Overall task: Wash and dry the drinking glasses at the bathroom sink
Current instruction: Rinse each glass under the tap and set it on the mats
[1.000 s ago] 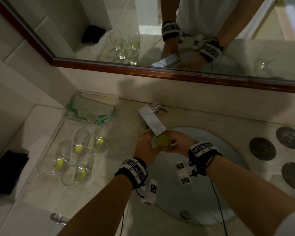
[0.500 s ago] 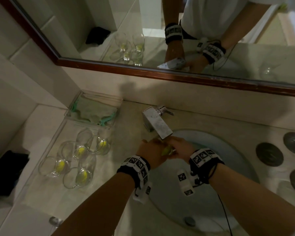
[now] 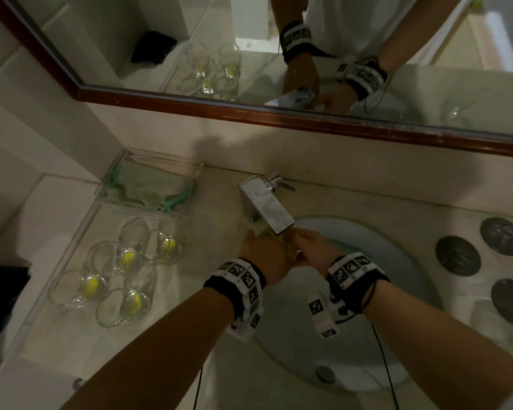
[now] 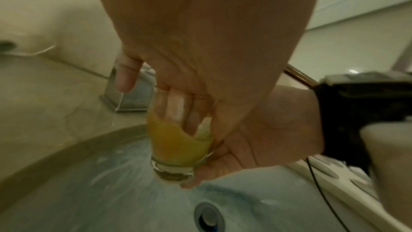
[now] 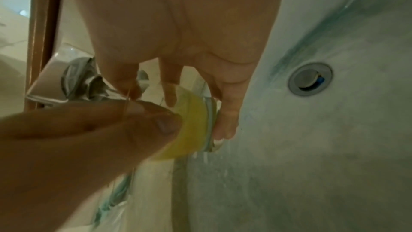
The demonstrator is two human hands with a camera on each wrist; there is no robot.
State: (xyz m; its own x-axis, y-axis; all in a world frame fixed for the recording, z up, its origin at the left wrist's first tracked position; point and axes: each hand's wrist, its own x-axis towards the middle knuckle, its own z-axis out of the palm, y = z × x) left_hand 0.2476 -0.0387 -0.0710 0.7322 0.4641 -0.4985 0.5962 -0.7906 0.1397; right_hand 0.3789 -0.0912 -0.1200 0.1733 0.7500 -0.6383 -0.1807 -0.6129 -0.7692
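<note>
A: Over on the far left of the surface (image 3: 71, 350), what's waiting?

B: Four glasses (image 3: 125, 279) bunched together, each with something yellow in the bottom, so I'd judge them unwashed. Just behind them sits a clear tray (image 3: 190, 184) with a green cloth (image 3: 148, 190) inside, probably for drying, and handy there.

A: And moving along?

B: Both hands meet under the tap (image 3: 267, 208), over the back rim of the sink (image 3: 397, 321). Between them is the glass (image 4: 178, 140) being washed, with a yellow sponge (image 4: 171, 140) stuffed down inside.

A: How is it held?

B: The left hand (image 3: 261, 255) has fingers (image 4: 178, 105) curled down into the glass, pressing on the sponge, thumb outside. The right hand (image 3: 311, 250) is wrapped round the lower part, with fingers (image 5: 227, 119) behind the base. One steadies, one scrubs, I'd say.

A: Why there?

B: Water is fanning across the basin below the glass, so keeping it low lets the run-off go to the drain (image 4: 209, 218). The spout hangs just above the hands, so lifting the glass straight up could knock it.

A: Anything further right?

B: Dark round discs (image 3: 456, 258) lie on the surface, and another glass (image 3: 492, 318) seems to stand beside them, too faint to be sure. Above, the mirror (image 3: 367, 54) doubles everything.
</note>
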